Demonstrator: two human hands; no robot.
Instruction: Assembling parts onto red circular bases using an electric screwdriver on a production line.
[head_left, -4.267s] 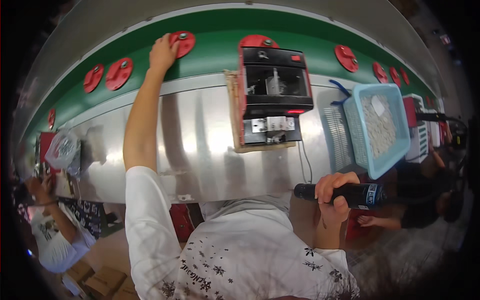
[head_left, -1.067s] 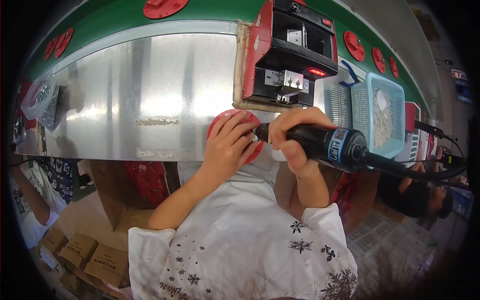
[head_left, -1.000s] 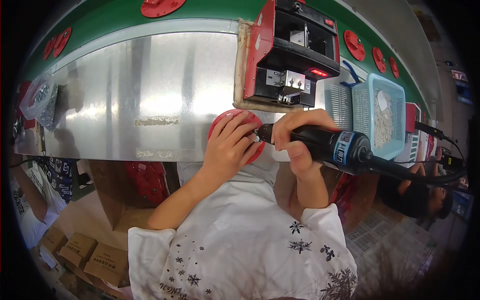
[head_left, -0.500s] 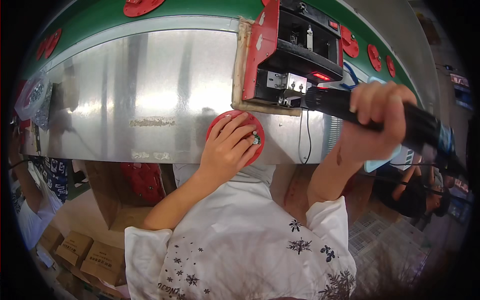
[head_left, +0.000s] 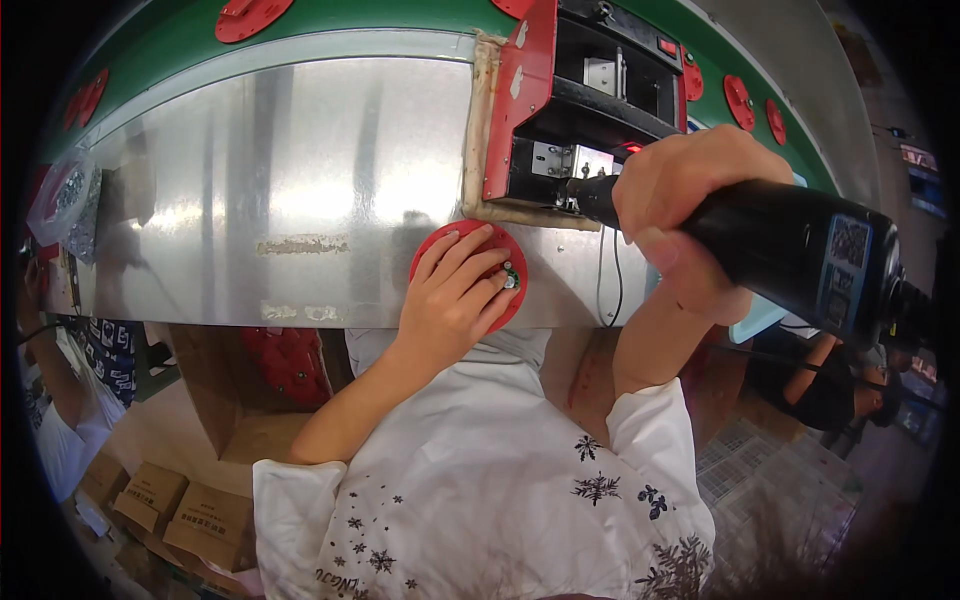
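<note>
Left hand [head_left: 452,300] lies palm-down on a red round disc [head_left: 470,275], fingers spread narrowly over its face, fingertips [head_left: 487,262] toward the far rim. The disc rests on the brushed sheet-metal bench top [head_left: 300,190], near its front edge. A small green-and-white part [head_left: 510,277] sits on the disc just beside the index fingertip, touching or nearly so; cannot tell which.

Right hand [head_left: 690,215] is closed in a full grip round the black barrel of a powered screwdriver [head_left: 790,255]. The tool lies roughly level, its nose [head_left: 585,190] past the knuckles and at the lower edge of a black machine with a red side plate [head_left: 590,110]. Whether the nose touches the machine cannot be told. The tool's rear, with a blue label band, runs off beyond the heel of the hand to the right.

Beyond both hands: a green conveyor belt [head_left: 400,15] carrying more red discs [head_left: 245,15]. Left of the left forearm, under the bench, a cardboard box of red discs [head_left: 285,360]. Another person's arm [head_left: 820,375] shows low right, behind the tool.
</note>
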